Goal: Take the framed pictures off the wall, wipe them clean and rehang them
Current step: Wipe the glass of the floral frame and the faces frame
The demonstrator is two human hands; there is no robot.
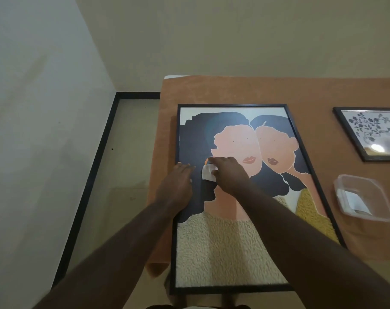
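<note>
The big picture [238, 241] is lying flat at the desk's [256, 92] left edge, long side pointing away. The left hand [176, 181] is pressing it with straight fingers, and the right hand [228, 172] is pinching a white wipe [208, 175].

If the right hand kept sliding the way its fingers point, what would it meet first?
Probably the left hand: the right hand, holding a white wipe, points left across the large picture, whose left frame edge lies just beyond.

Glossy glazing on the big picture [245, 197], thin matt black frame. White wipe [208, 173], soft, paper or cloth, can't tell. Rust cloth [245, 90] over the surface, matt. Clear plastic tub [365, 216], smooth. Small picture [372, 132] glares too.
</note>
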